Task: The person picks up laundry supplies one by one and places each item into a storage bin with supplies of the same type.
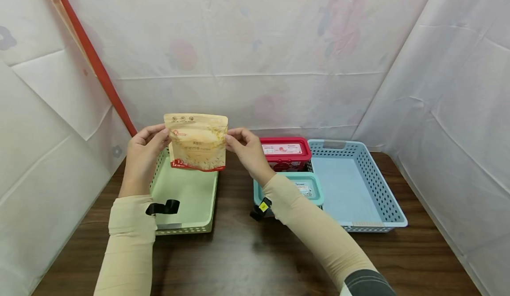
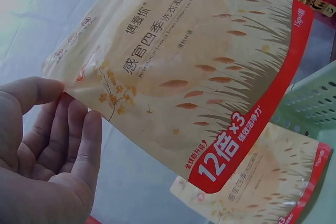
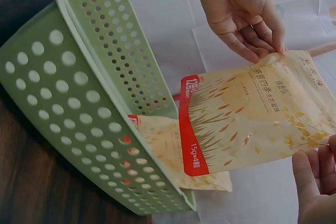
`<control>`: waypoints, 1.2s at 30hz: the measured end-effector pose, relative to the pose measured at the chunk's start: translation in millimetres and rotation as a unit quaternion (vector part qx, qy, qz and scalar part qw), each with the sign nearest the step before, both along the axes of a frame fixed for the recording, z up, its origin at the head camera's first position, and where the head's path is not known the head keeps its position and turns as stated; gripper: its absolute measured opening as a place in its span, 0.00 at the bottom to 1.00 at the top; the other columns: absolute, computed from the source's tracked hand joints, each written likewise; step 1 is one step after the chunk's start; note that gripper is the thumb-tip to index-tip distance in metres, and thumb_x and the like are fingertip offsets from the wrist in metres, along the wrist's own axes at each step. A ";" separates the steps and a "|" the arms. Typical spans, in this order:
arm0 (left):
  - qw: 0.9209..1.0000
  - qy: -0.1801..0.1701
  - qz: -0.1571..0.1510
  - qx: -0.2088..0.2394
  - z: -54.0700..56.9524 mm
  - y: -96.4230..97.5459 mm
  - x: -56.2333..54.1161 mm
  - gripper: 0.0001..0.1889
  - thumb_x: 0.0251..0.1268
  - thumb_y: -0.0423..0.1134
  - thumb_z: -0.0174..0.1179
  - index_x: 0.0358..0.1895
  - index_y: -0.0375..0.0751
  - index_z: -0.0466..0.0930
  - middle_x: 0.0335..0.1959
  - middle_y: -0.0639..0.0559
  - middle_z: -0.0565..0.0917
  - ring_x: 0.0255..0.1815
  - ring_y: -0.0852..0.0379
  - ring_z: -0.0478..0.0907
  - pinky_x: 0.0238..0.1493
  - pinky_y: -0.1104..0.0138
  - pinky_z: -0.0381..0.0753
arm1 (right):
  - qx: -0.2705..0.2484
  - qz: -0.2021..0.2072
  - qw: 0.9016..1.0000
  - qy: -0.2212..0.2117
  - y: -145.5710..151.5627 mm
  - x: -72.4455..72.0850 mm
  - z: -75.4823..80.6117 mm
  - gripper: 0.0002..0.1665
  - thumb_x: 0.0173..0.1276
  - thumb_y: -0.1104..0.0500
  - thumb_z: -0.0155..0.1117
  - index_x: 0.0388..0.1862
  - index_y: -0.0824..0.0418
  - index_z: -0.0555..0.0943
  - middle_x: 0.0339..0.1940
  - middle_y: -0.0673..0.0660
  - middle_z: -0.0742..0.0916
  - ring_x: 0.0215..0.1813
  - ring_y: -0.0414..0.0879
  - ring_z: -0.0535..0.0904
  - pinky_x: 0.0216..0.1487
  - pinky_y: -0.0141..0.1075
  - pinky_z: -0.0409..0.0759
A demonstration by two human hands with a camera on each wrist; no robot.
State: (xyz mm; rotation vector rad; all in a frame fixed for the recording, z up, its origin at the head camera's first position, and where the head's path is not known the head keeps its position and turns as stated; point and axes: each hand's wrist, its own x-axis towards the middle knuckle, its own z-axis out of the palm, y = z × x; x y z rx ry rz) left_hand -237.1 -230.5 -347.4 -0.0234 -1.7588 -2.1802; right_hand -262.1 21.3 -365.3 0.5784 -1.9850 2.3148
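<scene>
Held up by both hands is a cream laundry capsule pouch (image 1: 197,143) with a red band along its bottom edge. My left hand (image 1: 141,163) pinches its left side edge between thumb and fingers. On the opposite edge, my right hand (image 1: 249,152) pinches the pouch the same way. Below and behind it, the green basket (image 1: 185,200) stands on the table. A second pouch (image 3: 157,142) of the same design leans at the basket's far end, as the right wrist view shows; in the head view the held pouch mostly hides it.
Right of centre sit a red lidded box (image 1: 284,154) and, in front of it, a teal-lidded box (image 1: 312,187). Beside them is a light blue basket (image 1: 342,194). White curtains (image 1: 255,56) close off the back and sides of the wooden table (image 1: 227,256).
</scene>
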 end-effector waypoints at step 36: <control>0.999 -0.043 0.016 0.020 -27.6 -38.7 8.4 0.10 0.69 0.35 0.65 0.50 0.36 0.81 0.43 0.50 0.80 0.43 0.59 0.79 0.50 0.74 0.81 | -0.009 -0.024 0.999 -0.048 -50.8 -9.0 -36.8 0.08 0.73 0.64 0.64 0.47 0.66 0.83 0.37 0.54 0.82 0.41 0.42 0.82 0.51 0.37 0.84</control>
